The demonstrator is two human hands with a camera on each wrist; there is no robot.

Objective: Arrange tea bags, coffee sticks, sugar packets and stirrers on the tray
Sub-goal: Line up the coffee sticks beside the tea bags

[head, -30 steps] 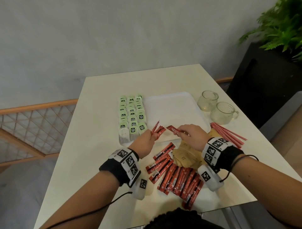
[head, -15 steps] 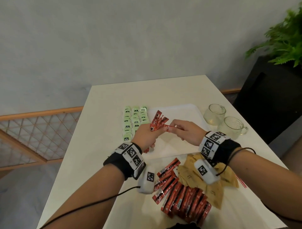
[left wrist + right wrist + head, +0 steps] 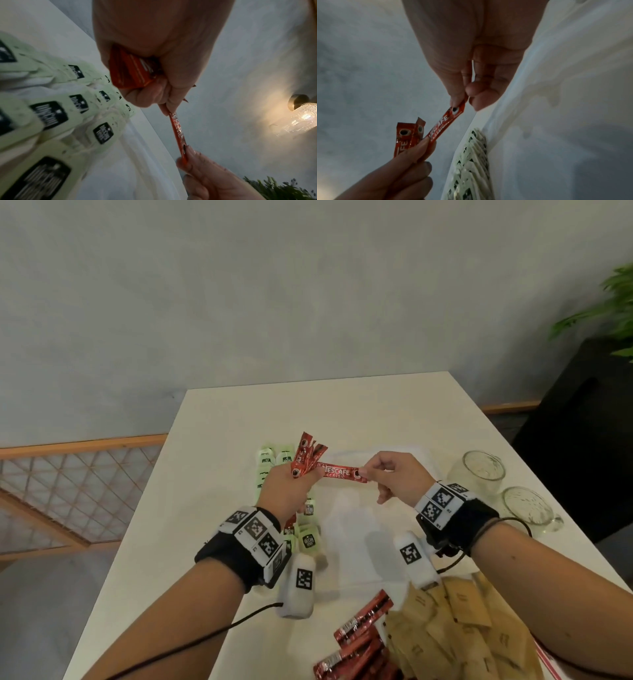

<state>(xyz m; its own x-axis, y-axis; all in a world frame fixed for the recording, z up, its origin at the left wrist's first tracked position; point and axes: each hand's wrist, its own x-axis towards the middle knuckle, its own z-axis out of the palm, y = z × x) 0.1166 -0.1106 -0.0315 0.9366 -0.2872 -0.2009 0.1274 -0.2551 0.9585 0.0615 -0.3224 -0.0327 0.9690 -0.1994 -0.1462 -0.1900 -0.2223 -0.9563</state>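
Note:
Above the white tray [image 3: 359, 535], my left hand [image 3: 291, 484] grips a small bunch of red coffee sticks [image 3: 306, 455] upright. My right hand [image 3: 387, 477] pinches the right end of one more red coffee stick [image 3: 342, 472], held level, whose left end meets my left thumb. The wrist views show the same stick [image 3: 177, 129] [image 3: 445, 121] stretched between both hands. Rows of green tea bags [image 3: 308, 537] [image 3: 51, 112] [image 3: 471, 162] fill the tray's left side. More coffee sticks [image 3: 359, 638] and brown sugar packets [image 3: 459, 628] lie on the table near me.
Two glass mugs [image 3: 483, 470] [image 3: 529, 510] stand on the table to the right of the tray. A dark cabinet [image 3: 582, 440] with a green plant [image 3: 613, 313] is beyond the right edge. A wooden lattice rail [image 3: 68, 491] runs along the left.
Both hands have risen from the table with the sticks. The right hand's single stick now lies level with its left end at the left hand's bunch. The view has tilted up.

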